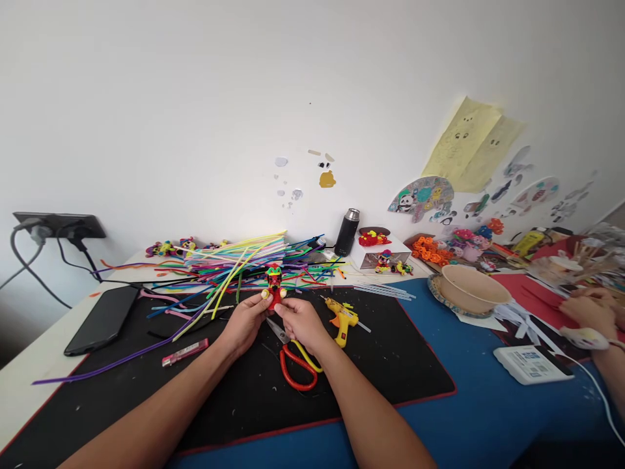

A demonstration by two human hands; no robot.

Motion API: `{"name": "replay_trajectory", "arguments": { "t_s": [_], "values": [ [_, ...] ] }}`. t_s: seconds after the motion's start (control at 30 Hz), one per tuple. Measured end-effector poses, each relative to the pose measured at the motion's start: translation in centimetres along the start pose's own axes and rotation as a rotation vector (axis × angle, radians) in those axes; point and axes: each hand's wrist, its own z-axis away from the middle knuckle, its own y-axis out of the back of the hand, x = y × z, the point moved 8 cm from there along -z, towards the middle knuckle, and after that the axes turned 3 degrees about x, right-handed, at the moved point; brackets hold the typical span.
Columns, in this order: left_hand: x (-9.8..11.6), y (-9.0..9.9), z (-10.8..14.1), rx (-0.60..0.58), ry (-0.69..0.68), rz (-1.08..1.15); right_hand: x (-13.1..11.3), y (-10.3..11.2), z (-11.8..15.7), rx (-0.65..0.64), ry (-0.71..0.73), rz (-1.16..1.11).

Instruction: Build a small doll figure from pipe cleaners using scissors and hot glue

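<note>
Between my two hands stands a small pipe-cleaner figure (274, 280), red below with a green, yellow and black head and pale round ends at its sides. My left hand (247, 320) pinches it from the left. From the other side, the fingertips of my right hand (300, 319) close on its lower red part. Scissors (297, 368) with red and yellow handles lie just under my right hand, blades partly hidden. A yellow glue gun (342, 320) rests on the black mat (385, 378) to the right. Many coloured pipe cleaners (239, 257) are heaped behind the figure.
A phone (101, 320) and a pink-red box cutter (185, 352) lie left. Clear glue sticks (383, 290), a black bottle (347, 232) and a white box (381, 253) with figures are behind. At right are a bowl (473, 286) and another person's hands (588, 312) over red sheets.
</note>
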Motion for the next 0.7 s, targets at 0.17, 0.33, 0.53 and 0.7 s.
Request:
{"name": "replay_trajectory", "arguments": {
  "t_s": [0.17, 0.33, 0.53, 0.7],
  "values": [
    [-0.02, -0.04, 0.02, -0.004, -0.004, 0.000, 0.02, -0.07, 0.04, -0.007, 0.004, -0.008],
    [0.05, -0.13, 0.12, -0.004, -0.012, -0.004, 0.22, 0.02, -0.05, -0.009, -0.002, -0.004],
    [0.03, -0.15, 0.07, -0.005, -0.017, -0.009, 0.11, 0.12, 0.06, -0.007, 0.011, 0.023],
    [-0.04, -0.15, 0.00, -0.010, -0.019, -0.010, 0.04, 0.16, 0.12, -0.004, 0.010, 0.027]
  ]
}}
